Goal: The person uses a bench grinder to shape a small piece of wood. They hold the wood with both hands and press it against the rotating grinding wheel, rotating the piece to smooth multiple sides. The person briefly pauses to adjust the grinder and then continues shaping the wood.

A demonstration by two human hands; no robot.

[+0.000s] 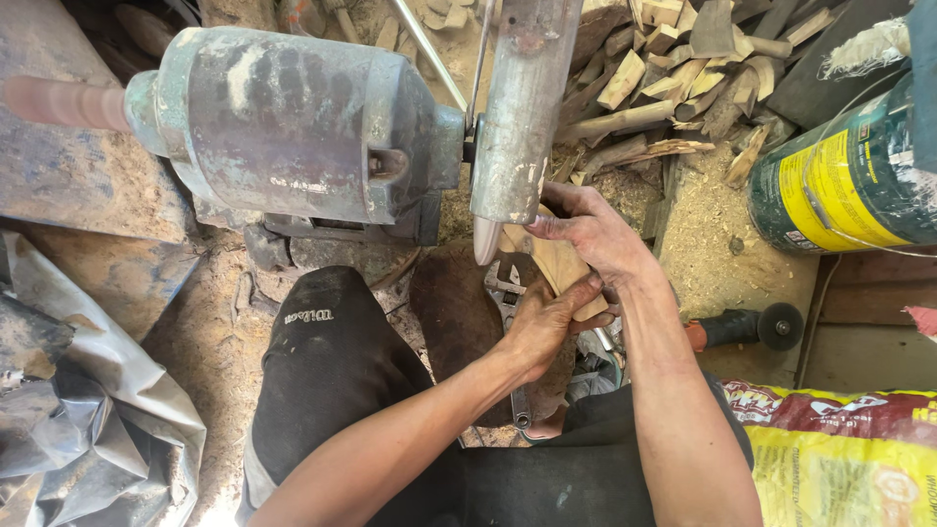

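Holding a pale wood piece (pixel 558 263) against the spinning disc (pixel 485 239) beside the grey motor (pixel 293 127), the left hand (pixel 547 327) and right hand (pixel 590 234) both clamp it, shaping seemingly underway, unfinished, with cut sticks (pixel 664 88) piled beyond.

This is a rough woodworking workshop: a worn electric motor (pixel 293 127) drives a guarded wheel (pixel 517 117), sawdust (pixel 708 244) covers the ground, offcuts of wood (pixel 664 88) lie heaped behind, and an angle grinder (pixel 747 327) (orange-bodied) rests nearby.
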